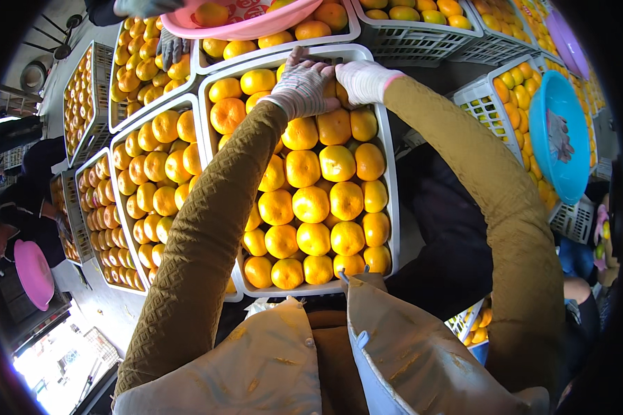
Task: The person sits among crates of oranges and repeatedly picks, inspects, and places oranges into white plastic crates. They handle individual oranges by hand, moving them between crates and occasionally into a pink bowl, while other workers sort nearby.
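Observation:
Rows of orange citrus fruit [311, 205] fill a white plastic crate [393, 207] right in front of me. My left hand [303, 85], in a striped fingerless glove, lies spread over fruit near the crate's far edge, fingertips bare. Close beside it, at the far right corner, my right hand [366, 82] wears a white glove with a pink cuff. Its fingers point down and left by a fruit; whether it grips that fruit is hidden. Whether the left hand holds one cannot be told either.
More fruit-filled crates [200, 135] adjoin on the left and far side. A pink basin [239, 28] rests over the far crate, by a co-worker's gloved hands [172, 49]. At the right, a blue basin [558, 137] with gloves in it leans on crated fruit. Another person sits far left.

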`<act>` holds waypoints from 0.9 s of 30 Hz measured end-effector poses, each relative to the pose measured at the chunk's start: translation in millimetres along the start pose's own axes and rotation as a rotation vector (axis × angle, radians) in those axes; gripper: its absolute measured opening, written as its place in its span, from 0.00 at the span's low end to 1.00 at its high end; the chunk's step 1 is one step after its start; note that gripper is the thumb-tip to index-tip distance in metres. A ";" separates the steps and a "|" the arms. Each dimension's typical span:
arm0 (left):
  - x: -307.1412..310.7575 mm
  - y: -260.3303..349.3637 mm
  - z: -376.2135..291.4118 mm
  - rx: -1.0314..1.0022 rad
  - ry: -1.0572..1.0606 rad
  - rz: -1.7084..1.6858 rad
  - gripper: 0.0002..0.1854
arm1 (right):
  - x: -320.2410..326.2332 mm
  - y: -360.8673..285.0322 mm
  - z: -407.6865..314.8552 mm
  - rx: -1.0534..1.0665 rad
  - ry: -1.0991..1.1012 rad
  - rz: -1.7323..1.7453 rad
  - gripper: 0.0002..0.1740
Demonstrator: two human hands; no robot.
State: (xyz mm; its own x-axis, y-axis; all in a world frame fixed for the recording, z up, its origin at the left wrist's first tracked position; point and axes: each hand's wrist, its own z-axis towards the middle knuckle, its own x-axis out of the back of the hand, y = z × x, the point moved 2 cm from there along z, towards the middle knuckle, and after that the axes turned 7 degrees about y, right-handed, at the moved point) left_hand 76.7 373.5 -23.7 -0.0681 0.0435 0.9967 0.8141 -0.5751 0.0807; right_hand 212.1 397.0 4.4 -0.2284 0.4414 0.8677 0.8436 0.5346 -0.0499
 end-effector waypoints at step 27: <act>4.3 33.6 -17.8 0.197 0.247 -0.311 0.28 | 215.2 76.4 203.0 -0.154 0.889 0.313 0.21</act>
State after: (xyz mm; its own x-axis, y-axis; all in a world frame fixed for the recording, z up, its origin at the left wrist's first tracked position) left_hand 93.5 339.9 -16.7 -0.4433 -0.0203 0.8961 0.8259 -0.3979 0.3996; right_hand 128.7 679.1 86.9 0.4179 -0.1947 0.8874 0.8730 0.3563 -0.3330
